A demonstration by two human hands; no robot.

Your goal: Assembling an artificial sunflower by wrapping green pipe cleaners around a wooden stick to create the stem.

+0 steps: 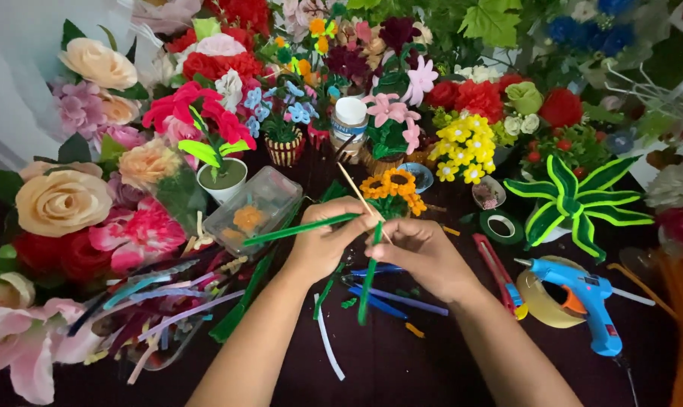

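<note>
My left hand (322,240) pinches a green pipe cleaner (300,230) that sticks out to the left. A thin wooden stick (360,197) rises between my two hands and slants up to the left. My right hand (423,252) grips the stick's lower end together with a second green pipe cleaner (368,283) that hangs down toward me. Both hands meet above a dark table (401,369). Blue pipe cleaners (390,300) lie just under my hands.
Artificial flowers crowd the back and left. A clear plastic box (252,209) holds orange pieces. A blue glue gun (586,298), a roll of tape (541,301), red-handled pliers (498,273) and green floral tape (501,226) lie to the right. Loose pipe cleaners (160,301) pile up at left.
</note>
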